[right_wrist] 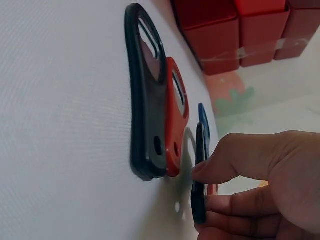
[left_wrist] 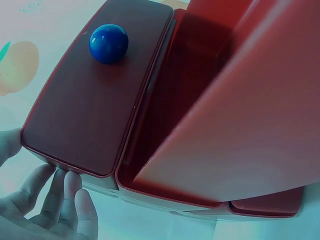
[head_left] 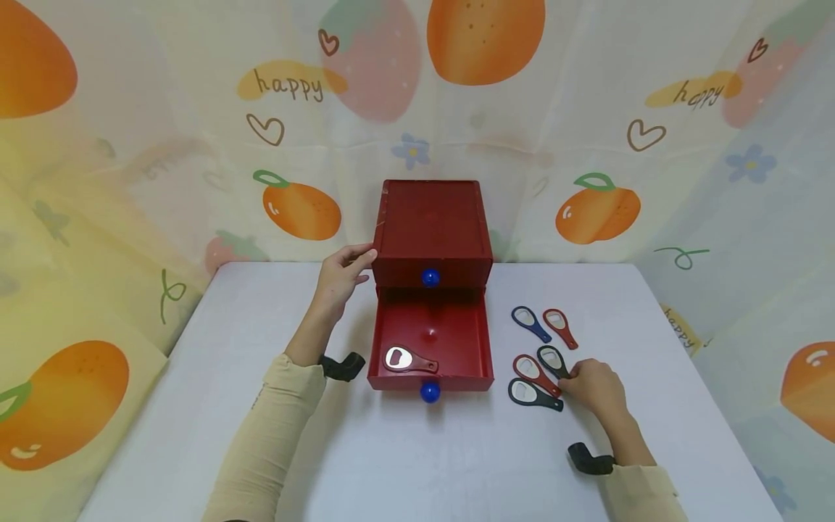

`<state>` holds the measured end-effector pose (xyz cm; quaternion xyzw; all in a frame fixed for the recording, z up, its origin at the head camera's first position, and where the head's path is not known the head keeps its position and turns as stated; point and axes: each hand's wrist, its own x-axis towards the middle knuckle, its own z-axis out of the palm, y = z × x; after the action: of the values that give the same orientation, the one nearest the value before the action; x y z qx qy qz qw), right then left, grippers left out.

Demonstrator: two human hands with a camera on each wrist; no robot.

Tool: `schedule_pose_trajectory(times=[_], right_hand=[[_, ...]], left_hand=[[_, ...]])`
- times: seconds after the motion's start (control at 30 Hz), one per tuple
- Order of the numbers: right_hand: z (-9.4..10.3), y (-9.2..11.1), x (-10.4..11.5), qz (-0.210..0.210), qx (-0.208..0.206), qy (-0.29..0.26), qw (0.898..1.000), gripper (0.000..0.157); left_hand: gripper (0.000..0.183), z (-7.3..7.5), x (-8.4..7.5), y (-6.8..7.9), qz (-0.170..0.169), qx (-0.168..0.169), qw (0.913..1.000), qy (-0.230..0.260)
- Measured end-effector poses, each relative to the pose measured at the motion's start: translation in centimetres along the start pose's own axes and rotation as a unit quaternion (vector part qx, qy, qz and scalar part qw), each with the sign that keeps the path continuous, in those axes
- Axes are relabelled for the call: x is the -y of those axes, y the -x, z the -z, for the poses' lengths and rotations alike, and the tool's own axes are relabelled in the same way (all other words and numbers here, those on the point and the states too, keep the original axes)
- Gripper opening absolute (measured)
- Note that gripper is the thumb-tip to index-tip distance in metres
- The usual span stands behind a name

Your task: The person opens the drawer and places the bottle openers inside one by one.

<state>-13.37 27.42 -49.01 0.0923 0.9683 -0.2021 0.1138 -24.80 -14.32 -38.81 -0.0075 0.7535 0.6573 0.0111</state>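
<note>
A red drawer unit (head_left: pixel 430 217) stands at the back of the table, its lower drawer (head_left: pixel 457 351) pulled out. Inside that drawer lies a red bottle opener (head_left: pixel 409 359). My left hand (head_left: pixel 342 279) rests its fingertips against the unit's left side, near the top; the left wrist view shows these fingers (left_wrist: pixel 65 200) touching the wall. Right of the drawer, my right hand (head_left: pixel 595 388) pinches the handle of a black bottle opener (head_left: pixel 551 359) between thumb and fingers. In the right wrist view this opener (right_wrist: pixel 199 170) is tilted up on edge, apart from its neighbours.
Close to the right hand lie another black bottle opener (head_left: pixel 535 394) and a red one (head_left: pixel 535 373). Farther back are a blue opener (head_left: pixel 531 324) and a second red one (head_left: pixel 561 328). Blue knobs (head_left: pixel 430 392) stick out from the drawer fronts. A printed cloth hangs behind the table.
</note>
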Motion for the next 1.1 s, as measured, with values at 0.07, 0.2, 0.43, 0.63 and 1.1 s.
schedule_pose_trajectory(times=[0.07, 0.2, 0.43, 0.63, 1.1], right_hand=[[0.2, 0.1, 0.1, 0.000, -0.002, -0.008, 1.000, 0.027], [0.6, 0.2, 0.2, 0.001, -0.010, -0.032, 0.999, 0.028], [1.5, 0.4, 0.7, 0.021, -0.032, -0.055, 0.998, 0.031], [2.7, 0.9, 1.8, 0.038, -0.057, -0.072, 0.995, 0.031], [6.3, 1.7, 4.7, 0.083, -0.100, -0.094, 0.987, 0.027]], left_hand=[[0.044, 0.0, 0.0, 0.1, 0.000, 0.000, 1.0000, 0.000], [0.043, 0.0, 0.1, 0.1, 0.000, -0.003, 1.0000, -0.002], [0.044, -0.2, 0.3, -0.2, -0.005, -0.005, 1.0000, -0.001], [0.045, -0.1, 0.3, -0.1, -0.007, -0.006, 1.0000, 0.002], [0.045, -0.1, -0.3, -0.3, 0.013, -0.006, 0.9997, -0.022]])
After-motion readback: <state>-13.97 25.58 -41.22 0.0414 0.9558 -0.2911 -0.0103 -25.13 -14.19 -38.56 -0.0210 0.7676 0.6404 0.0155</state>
